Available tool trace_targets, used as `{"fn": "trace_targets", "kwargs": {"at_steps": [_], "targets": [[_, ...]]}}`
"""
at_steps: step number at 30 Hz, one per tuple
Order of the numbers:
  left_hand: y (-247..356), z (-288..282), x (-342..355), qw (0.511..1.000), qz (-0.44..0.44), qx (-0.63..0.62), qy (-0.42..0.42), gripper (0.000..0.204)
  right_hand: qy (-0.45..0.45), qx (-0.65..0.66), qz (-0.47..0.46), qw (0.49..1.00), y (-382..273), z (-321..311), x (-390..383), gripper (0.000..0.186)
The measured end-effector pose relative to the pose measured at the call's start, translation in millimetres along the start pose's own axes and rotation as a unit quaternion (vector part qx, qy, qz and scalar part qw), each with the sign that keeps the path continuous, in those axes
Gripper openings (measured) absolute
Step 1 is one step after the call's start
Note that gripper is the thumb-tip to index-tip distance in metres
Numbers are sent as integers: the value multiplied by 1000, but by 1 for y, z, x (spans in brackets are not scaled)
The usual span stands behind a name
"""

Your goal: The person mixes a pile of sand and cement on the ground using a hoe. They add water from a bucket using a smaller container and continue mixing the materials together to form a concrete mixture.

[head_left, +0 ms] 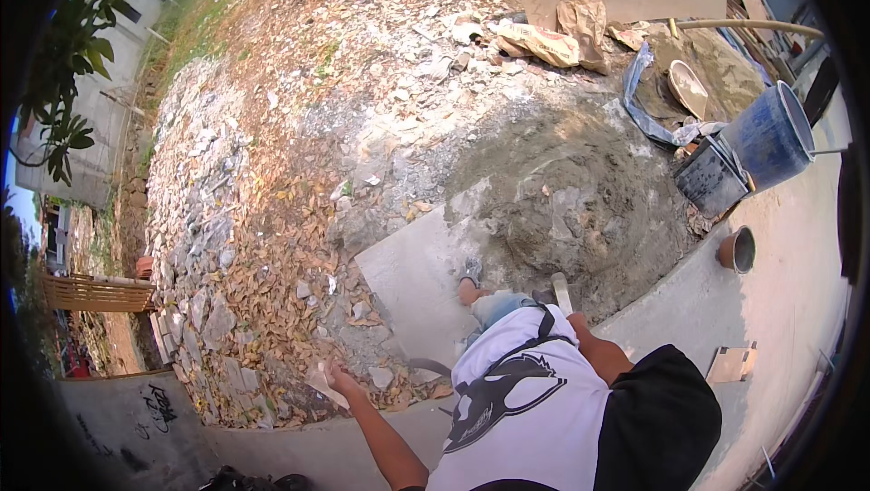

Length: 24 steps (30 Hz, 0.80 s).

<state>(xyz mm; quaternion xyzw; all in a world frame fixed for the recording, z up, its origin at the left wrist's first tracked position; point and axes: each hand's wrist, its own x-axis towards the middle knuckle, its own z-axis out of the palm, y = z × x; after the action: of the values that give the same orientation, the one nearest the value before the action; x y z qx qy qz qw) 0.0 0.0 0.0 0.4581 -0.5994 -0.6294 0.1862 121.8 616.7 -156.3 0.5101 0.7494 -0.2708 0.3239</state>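
Note:
My left hand [339, 374] is out at the lower left with its fingers curled, beside a pale flat piece [323, 389]; what it holds is unclear. My right hand [577, 323], partly hidden by my shirt, grips a pale tool handle [561, 293] whose end reaches the wet grey mortar [571, 206]. My sandalled foot [469, 281] stands at the edge of the mortar, by a smooth grey slab [399, 274].
A blue barrel [768, 138], a dark rectangular container [707, 178] and a small bucket [736, 253] stand at right. Paper sacks [544, 43], a basin [686, 86] and a pole [743, 26] lie behind. Rubble and leaves [254, 219] cover the left ground, beside walls [109, 418].

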Motion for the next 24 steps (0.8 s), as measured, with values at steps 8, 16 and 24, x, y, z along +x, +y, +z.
{"fn": "trace_targets", "kwargs": {"at_steps": [8, 16, 24], "targets": [[-124, 55, -24, 844, -346, 297, -282, 40, 74, 110, 54, 990, -134, 18, -34, 33], [-11, 189, 115, 803, -217, 397, -388, 29, -78, 140, 71, 985, -109, -22, -25, 32], [13, 418, 161, 740, -86, 451, -492, 26, -180, 184, 125, 958, -173, 23, 29, 49]]}}
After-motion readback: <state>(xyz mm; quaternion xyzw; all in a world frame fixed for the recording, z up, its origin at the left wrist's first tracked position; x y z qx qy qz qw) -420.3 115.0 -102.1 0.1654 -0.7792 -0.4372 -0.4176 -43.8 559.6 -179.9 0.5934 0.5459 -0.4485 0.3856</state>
